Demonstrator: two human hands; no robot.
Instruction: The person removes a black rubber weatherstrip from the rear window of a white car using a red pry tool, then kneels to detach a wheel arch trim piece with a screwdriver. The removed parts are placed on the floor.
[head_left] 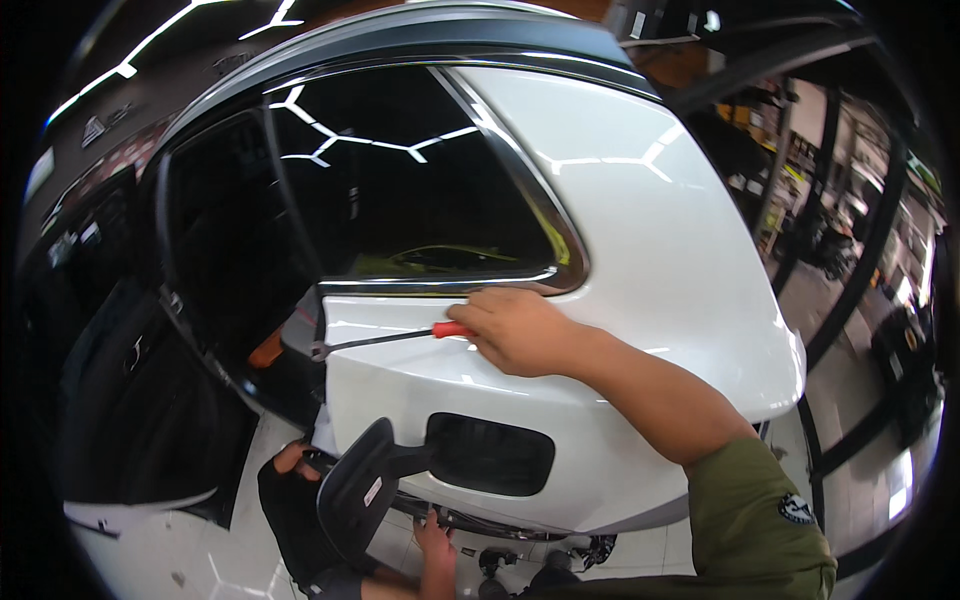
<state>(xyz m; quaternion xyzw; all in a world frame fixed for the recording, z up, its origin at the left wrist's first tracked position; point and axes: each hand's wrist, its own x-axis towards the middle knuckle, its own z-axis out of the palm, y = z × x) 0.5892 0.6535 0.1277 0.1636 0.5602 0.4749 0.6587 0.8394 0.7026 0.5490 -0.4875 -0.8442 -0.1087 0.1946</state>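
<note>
My right hand (525, 330) is closed round the red handle of a long tool (385, 340). Its thin dark shaft runs left along the white rear side panel (620, 230) of a car, just below the side window (420, 190). A rounded, ring-like end on the tool lies at the panel's door-side edge; its exact kind is unclear. The knuckles are close under the window's chrome trim (440, 287), and the hand seems to rest against the panel. My left hand is not in view.
Below, the fuel flap (365, 490) is swung out beside its dark opening (490, 455). A person in black (290, 530) crouches there, one bare hand (433, 535) near the car's lower edge. An open car door (130, 380) stands left; dark posts (850, 300) rise right.
</note>
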